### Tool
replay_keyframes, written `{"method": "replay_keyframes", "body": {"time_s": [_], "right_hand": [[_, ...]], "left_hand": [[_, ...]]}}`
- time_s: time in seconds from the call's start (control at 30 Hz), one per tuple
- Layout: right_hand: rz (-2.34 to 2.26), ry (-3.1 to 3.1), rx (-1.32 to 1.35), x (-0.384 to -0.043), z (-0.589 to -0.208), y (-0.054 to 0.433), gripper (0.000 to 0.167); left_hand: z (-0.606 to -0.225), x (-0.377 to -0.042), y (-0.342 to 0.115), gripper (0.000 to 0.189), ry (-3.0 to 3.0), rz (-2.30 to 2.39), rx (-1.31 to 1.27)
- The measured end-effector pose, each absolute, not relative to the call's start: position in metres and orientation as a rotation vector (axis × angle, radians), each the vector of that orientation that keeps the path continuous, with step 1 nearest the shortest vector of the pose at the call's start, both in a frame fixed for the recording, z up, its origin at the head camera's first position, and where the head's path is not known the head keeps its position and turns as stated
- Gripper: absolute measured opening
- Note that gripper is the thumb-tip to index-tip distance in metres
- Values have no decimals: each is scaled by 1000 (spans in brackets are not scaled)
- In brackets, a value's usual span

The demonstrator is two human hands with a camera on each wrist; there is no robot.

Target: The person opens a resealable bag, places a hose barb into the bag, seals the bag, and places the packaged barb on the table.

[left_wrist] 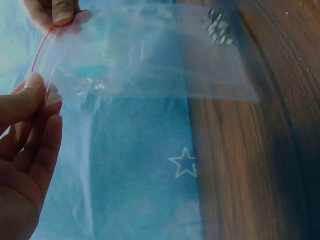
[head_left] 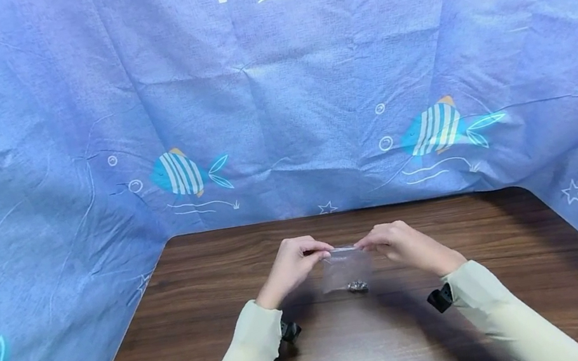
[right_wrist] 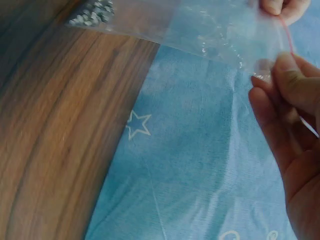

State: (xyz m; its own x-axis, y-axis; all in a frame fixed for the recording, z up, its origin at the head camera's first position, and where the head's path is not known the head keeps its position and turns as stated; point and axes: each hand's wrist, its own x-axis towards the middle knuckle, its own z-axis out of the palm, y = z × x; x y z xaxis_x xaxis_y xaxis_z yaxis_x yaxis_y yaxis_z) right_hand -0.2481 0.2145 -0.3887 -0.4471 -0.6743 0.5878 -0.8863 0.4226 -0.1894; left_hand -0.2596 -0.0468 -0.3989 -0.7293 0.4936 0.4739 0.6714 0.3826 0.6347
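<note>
A clear zip bag point(head_left: 342, 270) hangs upright between my two hands, its top edge stretched across. My left hand point(head_left: 295, 264) pinches the top left corner between thumb and fingers, and my right hand point(head_left: 397, 243) pinches the top right corner. A red line runs along the zip edge of the bag point(left_wrist: 125, 55) in the left wrist view. Small shiny metal pieces point(head_left: 357, 287) lie bunched in one bottom corner of the bag. In the right wrist view these silvery pieces point(right_wrist: 94, 13) look like a little heap of small hardware.
The brown wood-grain table point(head_left: 208, 349) spreads under both arms. Behind it and at both sides hangs a blue cloth point(head_left: 299, 107) printed with fish, stars and waves. A black wrist camera point(head_left: 440, 298) sits under the right cuff, another black camera point(head_left: 290, 332) under the left.
</note>
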Motion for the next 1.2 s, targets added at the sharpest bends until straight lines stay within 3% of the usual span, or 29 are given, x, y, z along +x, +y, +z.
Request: {"method": "replay_keyframes", "body": {"time_s": [0.67,1.2], "right_hand": [[817,-2359,1459,-226,-382,227,25],[842,-2427,1175,-257,-412,216,27]], "left_hand": [[-391,-229,-42,12,-2598,-1294,-1059],[-418,-261,-38,14,-2581,-1396,-856]]}}
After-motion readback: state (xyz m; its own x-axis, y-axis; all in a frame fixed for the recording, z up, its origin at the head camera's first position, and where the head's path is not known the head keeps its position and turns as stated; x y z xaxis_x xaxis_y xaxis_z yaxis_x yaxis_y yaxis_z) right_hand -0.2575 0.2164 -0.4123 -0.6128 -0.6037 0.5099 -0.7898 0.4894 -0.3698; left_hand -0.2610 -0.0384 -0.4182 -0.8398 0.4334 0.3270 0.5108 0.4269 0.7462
